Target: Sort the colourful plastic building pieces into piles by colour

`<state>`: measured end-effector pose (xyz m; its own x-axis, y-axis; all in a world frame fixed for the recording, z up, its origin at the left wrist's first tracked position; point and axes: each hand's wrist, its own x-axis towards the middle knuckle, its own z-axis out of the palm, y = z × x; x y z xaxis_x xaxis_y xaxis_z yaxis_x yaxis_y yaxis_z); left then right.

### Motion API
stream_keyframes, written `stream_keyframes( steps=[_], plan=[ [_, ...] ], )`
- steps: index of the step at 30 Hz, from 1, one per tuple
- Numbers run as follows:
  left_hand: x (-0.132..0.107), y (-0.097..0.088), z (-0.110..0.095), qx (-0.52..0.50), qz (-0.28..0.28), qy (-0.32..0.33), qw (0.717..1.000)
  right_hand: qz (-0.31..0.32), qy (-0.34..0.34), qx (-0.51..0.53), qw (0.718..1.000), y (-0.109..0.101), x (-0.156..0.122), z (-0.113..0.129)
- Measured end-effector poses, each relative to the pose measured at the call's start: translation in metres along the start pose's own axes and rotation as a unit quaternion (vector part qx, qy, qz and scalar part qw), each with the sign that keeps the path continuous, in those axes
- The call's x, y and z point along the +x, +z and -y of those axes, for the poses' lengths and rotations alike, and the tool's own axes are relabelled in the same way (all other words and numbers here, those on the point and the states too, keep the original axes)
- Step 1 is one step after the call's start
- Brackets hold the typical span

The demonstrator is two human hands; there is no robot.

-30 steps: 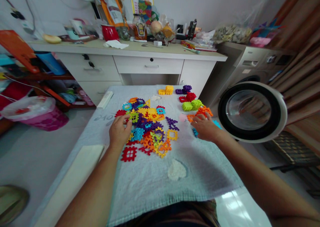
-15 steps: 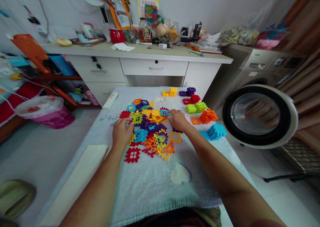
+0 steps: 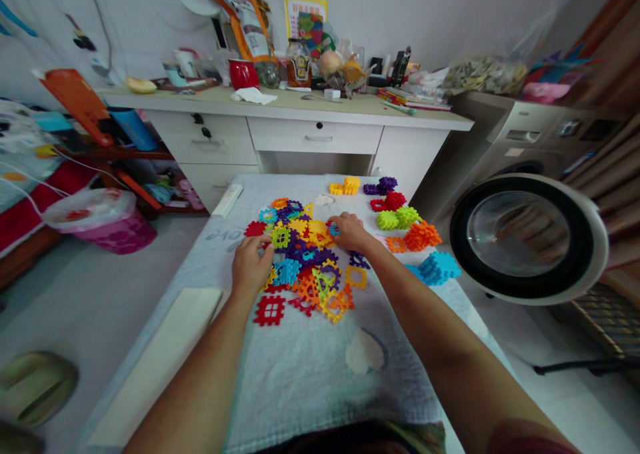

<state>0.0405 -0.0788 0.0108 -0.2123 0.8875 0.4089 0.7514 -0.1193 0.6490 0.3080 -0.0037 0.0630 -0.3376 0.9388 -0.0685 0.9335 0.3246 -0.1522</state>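
A heap of flat plastic interlocking pieces (image 3: 307, 257) in many colours lies on a pale blue towel (image 3: 300, 367). My left hand (image 3: 251, 265) rests on the heap's left edge, fingers curled over the pieces by a green one (image 3: 281, 237). My right hand (image 3: 349, 231) is on the heap's far right edge, fingers bent down onto a blue piece (image 3: 333, 229). Sorted stacks stand at the right: yellow (image 3: 346, 187), purple (image 3: 381, 186), red (image 3: 390, 202), green (image 3: 399, 218), orange (image 3: 419, 236), blue (image 3: 435, 268). A red grid piece (image 3: 269, 310) lies apart near me.
A white desk (image 3: 300, 134) with drawers and much clutter stands behind the towel. A washing machine with its round door (image 3: 527, 237) swung open is at the right. A pink bin (image 3: 103, 222) lined with plastic sits on the floor at left. A white foam strip (image 3: 160, 357) lies beside the towel.
My right hand has left the sorted stacks at the right and moved left onto the heap's far edge. A blue stack now stands uncovered at the right. My left hand has barely moved.
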Motion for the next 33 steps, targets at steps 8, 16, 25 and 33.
stream_keyframes(
  steps=[8,16,25,33],
  plan=[
    [-0.001,-0.001,-0.002,0.008,-0.016,0.005,1.000,0.033,-0.045,0.001,0.998,-0.008,-0.011,-0.007],
    [-0.001,-0.006,0.000,0.093,0.002,0.019,0.995,-0.018,-0.058,0.048,0.997,-0.025,-0.023,-0.010],
    [-0.007,-0.005,-0.008,0.103,0.085,0.013,0.991,0.037,-0.069,0.048,0.996,-0.068,-0.099,-0.055],
    [-0.007,-0.007,-0.013,0.095,0.090,0.010,0.991,0.100,-0.007,-0.126,0.987,-0.065,-0.151,-0.068]
  ],
)
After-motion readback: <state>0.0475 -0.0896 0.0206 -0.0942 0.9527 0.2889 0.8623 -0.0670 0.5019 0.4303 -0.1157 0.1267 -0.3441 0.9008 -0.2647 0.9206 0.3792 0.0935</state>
